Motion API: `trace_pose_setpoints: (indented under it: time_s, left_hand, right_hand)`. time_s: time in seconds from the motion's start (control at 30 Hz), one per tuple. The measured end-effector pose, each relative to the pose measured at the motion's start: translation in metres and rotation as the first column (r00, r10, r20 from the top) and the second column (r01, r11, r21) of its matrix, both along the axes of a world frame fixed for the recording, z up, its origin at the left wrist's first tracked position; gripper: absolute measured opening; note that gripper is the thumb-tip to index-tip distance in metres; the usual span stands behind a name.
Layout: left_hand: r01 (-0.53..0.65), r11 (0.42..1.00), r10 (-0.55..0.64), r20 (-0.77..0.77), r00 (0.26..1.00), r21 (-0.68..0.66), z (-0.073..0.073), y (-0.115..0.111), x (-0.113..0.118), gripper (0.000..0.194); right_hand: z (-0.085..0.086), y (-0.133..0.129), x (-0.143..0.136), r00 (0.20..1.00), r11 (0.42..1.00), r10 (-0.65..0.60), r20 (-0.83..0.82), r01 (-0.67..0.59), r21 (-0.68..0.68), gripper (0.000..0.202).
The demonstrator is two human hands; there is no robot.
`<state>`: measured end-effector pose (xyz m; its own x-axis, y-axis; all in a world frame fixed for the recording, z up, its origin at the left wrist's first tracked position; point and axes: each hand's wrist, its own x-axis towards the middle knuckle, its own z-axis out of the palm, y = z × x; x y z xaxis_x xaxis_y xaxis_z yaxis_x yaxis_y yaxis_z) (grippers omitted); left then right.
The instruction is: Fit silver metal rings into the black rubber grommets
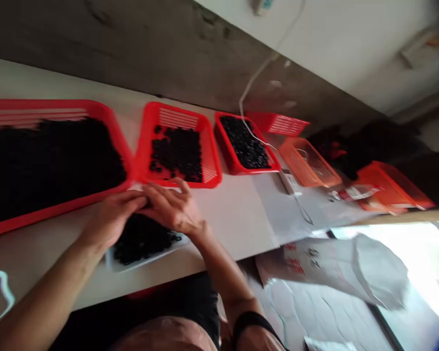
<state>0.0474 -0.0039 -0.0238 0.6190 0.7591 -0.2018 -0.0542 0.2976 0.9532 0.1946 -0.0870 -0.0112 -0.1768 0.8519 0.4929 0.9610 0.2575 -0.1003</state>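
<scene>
Both hands meet above a shallow whitish tray [111, 261] heaped with small black pieces [146, 241]. My left hand [111, 217] is closed, thumb and fingers pinched together at the tray's far side; whatever it holds is too small to make out. Touching it from the right, my right hand [171, 207] has its fingers bent and closed, and its contents are hidden. Just beyond the hands stands a red basket [214, 161] with black pieces in it. A larger red basket [54, 210], filled with a black mass, stands to the left.
Farther right on the table [241, 219] are another red basket [234, 163] of black pieces, orange baskets [310, 165], a power strip [289, 183] with a white cable [254, 78], and a plastic packet [354, 192]. A wall runs behind. A white sack [332, 265] lies below the right edge.
</scene>
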Motion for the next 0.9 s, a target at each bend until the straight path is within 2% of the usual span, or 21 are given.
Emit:
trace_pose_setpoints:
  time_s: [0.03, 0.07, 0.17, 0.23, 0.43, 0.6, 0.77, 0.9]
  left_hand:
    - [-0.016, 0.999, 0.019, 0.050, 0.999, -0.048, 0.001, 0.002, -0.006, 0.020]
    - [0.042, 0.996, -0.035, 0.090, 0.995, -0.084, 0.002, 0.004, -0.010, 0.021]
    - [0.118, 0.989, -0.100, 0.198, 0.975, -0.084, 0.006, 0.005, -0.008, 0.025]
    - [0.150, 0.986, -0.129, 0.239, 0.962, -0.074, 0.007, 0.004, -0.006, 0.026]
    - [0.232, 0.966, -0.189, 0.295, 0.937, -0.118, 0.002, 0.002, -0.009, 0.033]
    - [0.297, 0.955, -0.282, 0.316, 0.906, -0.001, 0.001, 0.001, -0.011, 0.029]
    - [0.233, 0.971, -0.240, 0.289, 0.927, 0.060, 0.003, -0.001, -0.009, 0.027]
    - [0.200, 0.979, -0.203, 0.284, 0.937, 0.039, 0.005, 0.000, -0.009, 0.026]
  right_hand:
    - [-0.002, 0.001, 0.000, 1.000, 0.998, 0.007, -0.009, -0.006, 0.059, 0.040]
    - [-0.004, 0.002, -0.001, 1.000, 0.992, 0.022, -0.016, -0.020, 0.125, 0.037]
    - [-0.002, 0.001, -0.003, 0.997, 0.971, 0.067, -0.025, -0.060, 0.232, 0.032]
    - [0.000, 0.000, -0.004, 0.996, 0.970, 0.083, -0.016, -0.078, 0.229, 0.033]
    - [0.005, -0.005, -0.005, 1.000, 0.976, 0.030, 0.007, -0.031, 0.217, 0.029]
    - [0.010, -0.010, -0.006, 0.999, 0.960, 0.034, 0.010, -0.035, 0.279, 0.031]
    - [0.015, -0.016, -0.007, 1.000, 0.982, 0.026, -0.012, -0.023, 0.185, 0.034]
    - [0.021, -0.016, -0.008, 0.968, 0.997, 0.056, -0.245, -0.042, 0.064, 0.035]
